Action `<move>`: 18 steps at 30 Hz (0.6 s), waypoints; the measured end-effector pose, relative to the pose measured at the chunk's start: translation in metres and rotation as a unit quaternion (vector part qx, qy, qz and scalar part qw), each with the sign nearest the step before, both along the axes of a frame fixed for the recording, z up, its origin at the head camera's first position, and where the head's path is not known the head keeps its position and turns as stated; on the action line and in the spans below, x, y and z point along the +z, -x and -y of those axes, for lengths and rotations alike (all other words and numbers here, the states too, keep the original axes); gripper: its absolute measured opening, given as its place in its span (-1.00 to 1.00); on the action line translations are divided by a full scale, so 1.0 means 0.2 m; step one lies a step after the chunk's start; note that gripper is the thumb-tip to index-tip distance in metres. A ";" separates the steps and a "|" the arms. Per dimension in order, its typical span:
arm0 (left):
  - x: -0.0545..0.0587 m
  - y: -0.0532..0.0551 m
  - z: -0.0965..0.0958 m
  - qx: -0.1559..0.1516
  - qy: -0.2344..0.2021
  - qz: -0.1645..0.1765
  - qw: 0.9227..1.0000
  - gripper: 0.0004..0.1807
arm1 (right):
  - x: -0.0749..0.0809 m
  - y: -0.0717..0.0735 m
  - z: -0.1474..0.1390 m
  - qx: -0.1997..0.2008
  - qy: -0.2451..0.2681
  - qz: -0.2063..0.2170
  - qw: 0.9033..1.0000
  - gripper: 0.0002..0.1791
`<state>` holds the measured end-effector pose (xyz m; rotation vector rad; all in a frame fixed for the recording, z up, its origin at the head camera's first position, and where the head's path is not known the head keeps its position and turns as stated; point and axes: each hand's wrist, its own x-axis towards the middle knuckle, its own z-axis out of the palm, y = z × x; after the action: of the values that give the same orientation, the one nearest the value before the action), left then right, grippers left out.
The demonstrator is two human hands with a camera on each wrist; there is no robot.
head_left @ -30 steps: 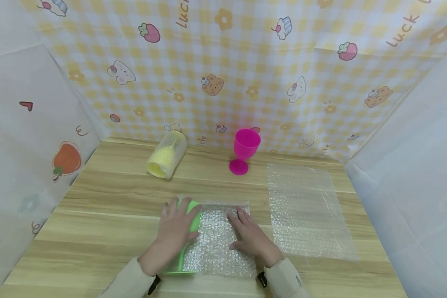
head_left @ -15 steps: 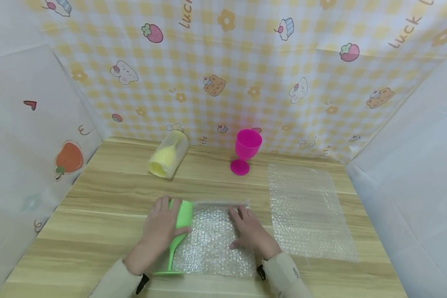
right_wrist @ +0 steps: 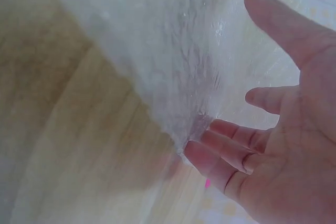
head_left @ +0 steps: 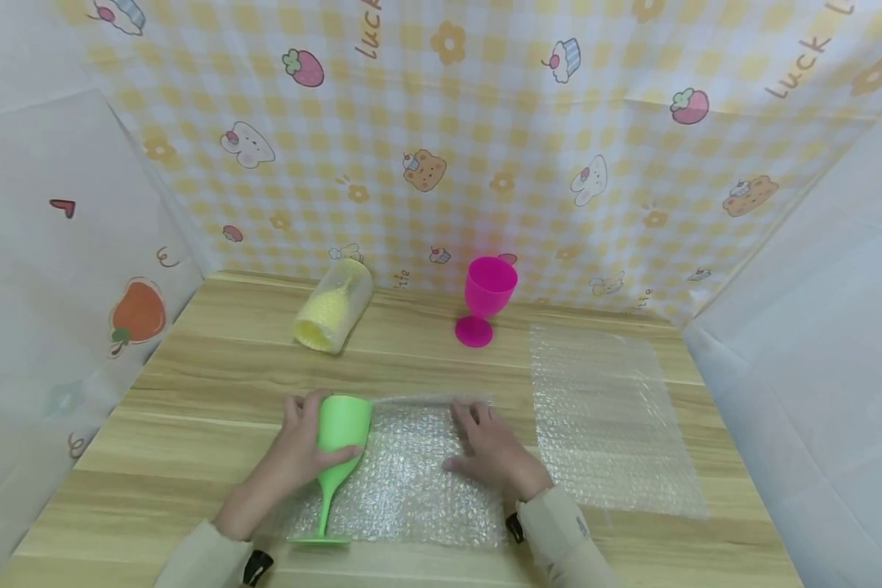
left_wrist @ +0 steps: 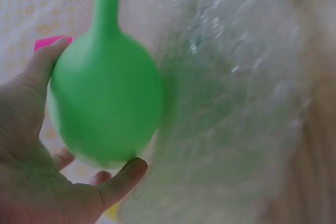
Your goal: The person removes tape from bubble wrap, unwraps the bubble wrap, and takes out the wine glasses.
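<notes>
My left hand grips the bowl of a green plastic goblet, thumb across its near side. The goblet lies on its side at the left part of a bubble wrap sheet, foot toward me. In the left wrist view, thumb and fingers curl round the green bowl, with the stem above it. My right hand rests on the sheet's right side, fingers spread. The right wrist view shows its fingertips at the edge of the wrap.
A yellow goblet rolled in bubble wrap lies at the back left. Near the back wall stands a magenta goblet. Another bubble wrap sheet lies flat on the right of the wooden table.
My left hand has shifted left with the green goblet, baring more of the bubble wrap and the goblet's bowl. My right hand has stayed nearly in place on the sheet.
</notes>
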<state>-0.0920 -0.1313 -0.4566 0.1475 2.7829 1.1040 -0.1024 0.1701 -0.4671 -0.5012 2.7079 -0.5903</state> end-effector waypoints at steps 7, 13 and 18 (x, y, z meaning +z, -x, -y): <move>-0.08 -0.01 0.03 0.018 -0.056 0.012 0.998 0.14 | 0.01 0.03 0.01 -0.010 0.011 0.005 1.000 -0.08; -0.11 -0.01 0.05 0.020 -0.075 0.019 0.997 0.13 | 0.01 0.05 0.00 -0.009 -0.005 -0.003 1.000 -0.05; -0.11 0.01 0.07 0.015 -0.061 0.011 0.998 0.08 | 0.00 0.06 0.00 -0.009 -0.006 -0.003 1.000 -0.02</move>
<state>-0.0936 -0.1446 -0.4778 0.1061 2.7080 1.2745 -0.1149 0.1697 -0.4669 -0.4764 2.7237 -0.5777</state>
